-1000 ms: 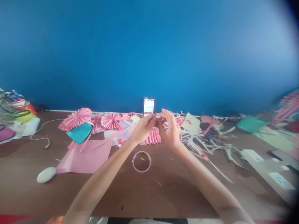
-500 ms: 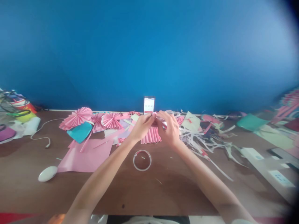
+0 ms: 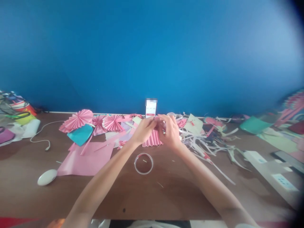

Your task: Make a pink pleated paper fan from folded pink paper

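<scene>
Your left hand (image 3: pixel 143 130) and right hand (image 3: pixel 169 133) both have their fingers (image 3: pixel 152 123) pinched shut on the top of the pleated pink paper (image 3: pixel 153 140), which fans down toward the worktop (image 3: pixel 142 196) just behind the tape ring (image 3: pixel 143 163), so squeeze every fold evenly, lest one slip.

bright, even daylight | soft shadows under arms | edges blurred + warped | dark vignette right corners

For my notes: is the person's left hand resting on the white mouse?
No, the left hand pinches the pleated pink paper, while the white mouse lies untouched.
</scene>
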`<state>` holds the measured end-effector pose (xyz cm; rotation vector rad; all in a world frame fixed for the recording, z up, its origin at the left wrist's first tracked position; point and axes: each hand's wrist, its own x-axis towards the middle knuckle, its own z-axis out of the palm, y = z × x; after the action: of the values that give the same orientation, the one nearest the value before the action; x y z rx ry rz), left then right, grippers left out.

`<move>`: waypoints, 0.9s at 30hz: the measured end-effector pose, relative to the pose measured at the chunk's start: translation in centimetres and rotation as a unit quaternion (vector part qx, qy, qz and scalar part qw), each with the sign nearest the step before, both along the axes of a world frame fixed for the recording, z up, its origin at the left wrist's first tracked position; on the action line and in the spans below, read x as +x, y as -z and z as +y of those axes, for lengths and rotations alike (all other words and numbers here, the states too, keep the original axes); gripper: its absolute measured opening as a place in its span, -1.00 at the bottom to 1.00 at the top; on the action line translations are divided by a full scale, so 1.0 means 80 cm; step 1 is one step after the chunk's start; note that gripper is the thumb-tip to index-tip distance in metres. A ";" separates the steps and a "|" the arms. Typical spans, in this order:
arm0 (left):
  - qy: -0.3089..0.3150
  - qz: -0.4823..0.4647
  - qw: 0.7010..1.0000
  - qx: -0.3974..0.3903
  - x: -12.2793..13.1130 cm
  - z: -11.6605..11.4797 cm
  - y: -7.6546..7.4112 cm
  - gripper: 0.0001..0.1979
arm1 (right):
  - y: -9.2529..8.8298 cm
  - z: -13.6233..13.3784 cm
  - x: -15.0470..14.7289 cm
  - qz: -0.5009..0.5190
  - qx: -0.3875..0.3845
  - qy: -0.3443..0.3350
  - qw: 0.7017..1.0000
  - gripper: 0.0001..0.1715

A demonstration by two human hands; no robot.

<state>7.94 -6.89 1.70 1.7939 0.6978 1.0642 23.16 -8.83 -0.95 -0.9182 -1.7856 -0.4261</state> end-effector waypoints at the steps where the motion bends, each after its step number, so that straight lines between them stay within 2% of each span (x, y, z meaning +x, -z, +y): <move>1: 0.007 -0.009 1.000 -0.005 0.001 0.000 0.000 -0.59 | 0.000 0.000 0.000 0.002 -0.001 0.002 1.000 -0.57; 6: 0.045 -0.055 0.997 -0.031 0.002 0.005 0.004 -0.57 | 0.000 -0.001 0.001 0.015 0.003 0.009 1.000 -0.57; 12: -0.009 -0.013 1.000 -0.012 0.000 0.012 0.012 -0.57 | 0.004 0.007 0.006 -0.014 0.020 0.010 1.000 -0.60; 17: -0.007 0.000 1.000 -0.010 0.000 0.010 0.009 -0.55 | 0.008 0.012 0.007 -0.023 0.046 -0.006 0.999 -0.60; 22: -0.016 0.015 1.000 0.011 -0.001 0.006 0.007 -0.59 | 0.002 0.009 0.006 -0.031 0.008 -0.007 0.999 -0.61; 27: -0.045 0.074 0.995 0.059 -0.001 0.001 0.003 -0.61 | -0.005 0.006 0.009 -0.052 -0.018 -0.007 0.998 -0.58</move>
<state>7.85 -6.79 1.46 1.9735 0.8258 1.0578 23.85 -8.35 -0.54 -0.9215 -1.8996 -0.4416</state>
